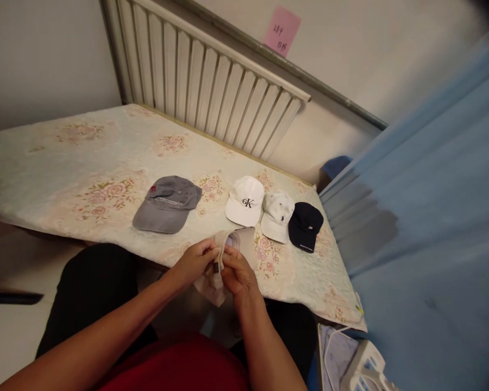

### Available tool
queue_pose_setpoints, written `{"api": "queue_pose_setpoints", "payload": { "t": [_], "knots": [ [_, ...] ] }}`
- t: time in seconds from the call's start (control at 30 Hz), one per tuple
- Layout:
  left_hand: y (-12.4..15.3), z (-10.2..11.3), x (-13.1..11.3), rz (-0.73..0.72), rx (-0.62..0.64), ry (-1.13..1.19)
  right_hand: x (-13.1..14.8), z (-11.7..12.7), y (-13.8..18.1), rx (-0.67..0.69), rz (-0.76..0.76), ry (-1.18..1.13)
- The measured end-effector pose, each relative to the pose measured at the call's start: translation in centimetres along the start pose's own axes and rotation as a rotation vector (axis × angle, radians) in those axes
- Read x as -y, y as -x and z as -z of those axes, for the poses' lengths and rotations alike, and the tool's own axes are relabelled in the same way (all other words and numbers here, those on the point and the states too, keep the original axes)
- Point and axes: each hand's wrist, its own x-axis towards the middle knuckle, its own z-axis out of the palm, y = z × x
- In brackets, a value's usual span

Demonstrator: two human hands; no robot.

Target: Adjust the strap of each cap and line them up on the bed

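Note:
A beige baseball cap (212,288) is between my two hands, over the front edge of the bed. The fingers of my left hand (198,256) pinch its rim. On the other side, my right hand (237,270) grips the rim with fingers curled, and a small dark patch shows between the hands. The inside of the cap faces partly up, and its brim points away over the bed. Beyond my hands lie a grey cap (169,203), a white cap with black letters (245,201), a white cap with a small dark logo (277,214) and a black cap (305,225).
The caps lie on a flowered bed cover (118,157). Behind it stands a white radiator (212,81), with a pink note (282,31) on the wall above. A blue curtain (411,217) hangs at the right. A white device with a cord (367,369) sits low at the right.

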Motion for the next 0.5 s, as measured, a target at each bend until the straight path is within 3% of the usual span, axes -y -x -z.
{"api": "queue_pose_setpoints", "payload": {
  "t": [0.5],
  "knots": [
    [0.36, 0.42, 0.51, -0.038, -0.061, -0.044, -0.16, 0.60, -0.44, 0.008, -0.074, -0.046]
  ]
}}
